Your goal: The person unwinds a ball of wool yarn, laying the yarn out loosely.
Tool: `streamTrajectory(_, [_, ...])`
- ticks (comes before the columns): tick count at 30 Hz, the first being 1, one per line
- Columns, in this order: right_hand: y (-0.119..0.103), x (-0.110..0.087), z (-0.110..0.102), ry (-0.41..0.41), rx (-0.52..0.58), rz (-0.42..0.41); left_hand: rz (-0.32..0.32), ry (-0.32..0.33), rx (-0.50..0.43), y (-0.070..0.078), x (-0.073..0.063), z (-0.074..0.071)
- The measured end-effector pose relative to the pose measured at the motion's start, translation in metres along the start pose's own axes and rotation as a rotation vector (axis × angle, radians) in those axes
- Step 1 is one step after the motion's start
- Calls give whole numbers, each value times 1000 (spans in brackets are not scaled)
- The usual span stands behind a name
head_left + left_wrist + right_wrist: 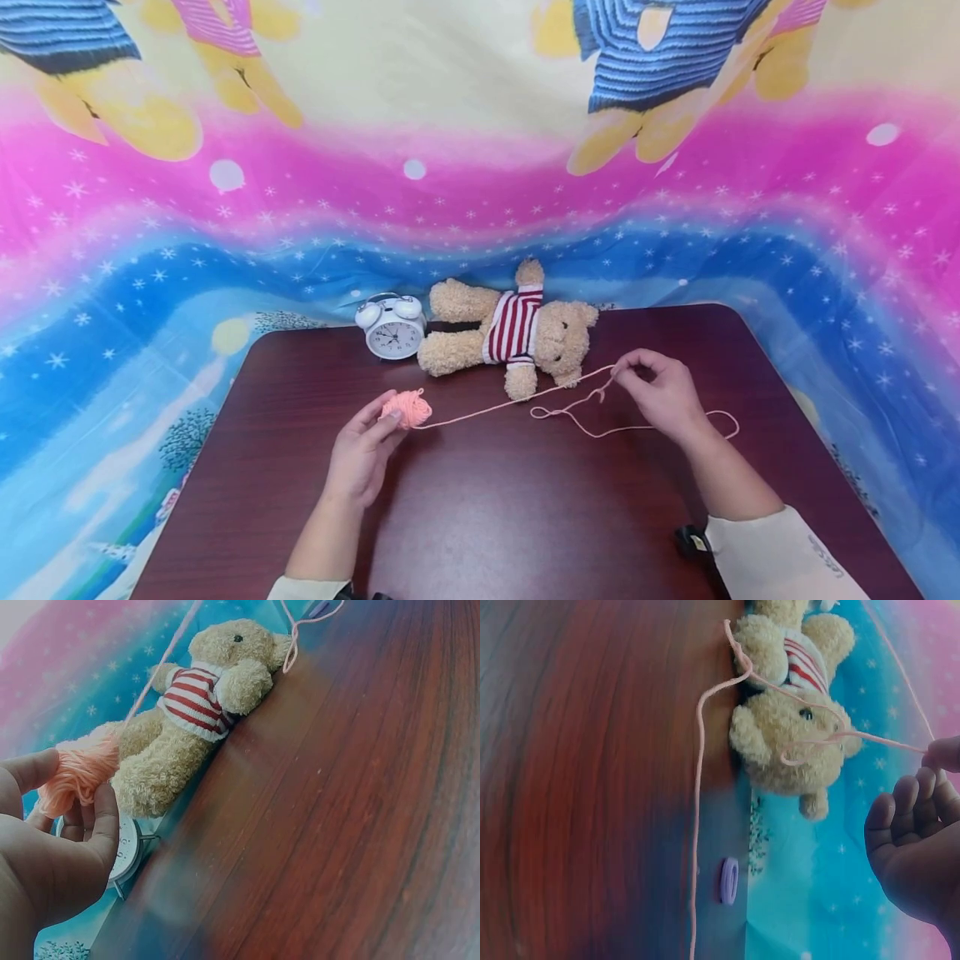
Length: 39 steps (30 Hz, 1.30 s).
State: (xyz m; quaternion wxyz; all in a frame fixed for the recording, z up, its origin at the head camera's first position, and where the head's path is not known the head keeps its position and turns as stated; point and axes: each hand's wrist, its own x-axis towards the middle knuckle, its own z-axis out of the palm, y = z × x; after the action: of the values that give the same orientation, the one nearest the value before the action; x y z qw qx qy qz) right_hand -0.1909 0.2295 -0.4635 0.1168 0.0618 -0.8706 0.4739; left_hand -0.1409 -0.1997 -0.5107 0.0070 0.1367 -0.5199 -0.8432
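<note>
My left hand (363, 454) holds a small ball of peach-pink yarn (409, 408) between thumb and fingers, above the left part of the table. From the ball a strand of yarn (487, 410) runs taut, rising to the right. At its other end my right hand (667, 396) pinches the strand between thumb and fingertips. A slack tail of the same yarn hangs from that pinch and loops across the table below it. In the left wrist view, the yarn ball (81, 772) sits between thumb and fingers. The right wrist view shows the right hand (922, 817) with its fingers curled.
A teddy bear (512, 325) in a red-and-white striped shirt lies on its side at the back of the dark wooden table (480, 517). Left of it stands a white twin-bell alarm clock (395, 337). A purple ring-shaped band (729, 880) lies near the table edge. Patterned cloth (450, 200) hangs behind.
</note>
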Motion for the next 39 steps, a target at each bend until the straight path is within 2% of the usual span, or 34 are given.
streamTrajectory(13, [17,-7,-32,57,-74,28,-3,14,11,5,-1,-10])
streamTrajectory(25, [31,-17,-65,65,-142,131,-19,34,51,14,-1,-22])
streamTrajectory(32, [40,-23,-88,62,-181,176,-7,50,23,16,-1,-29])
streamTrajectory(39, [53,-27,-107,98,-145,167,-10,62,36,20,-2,-37])
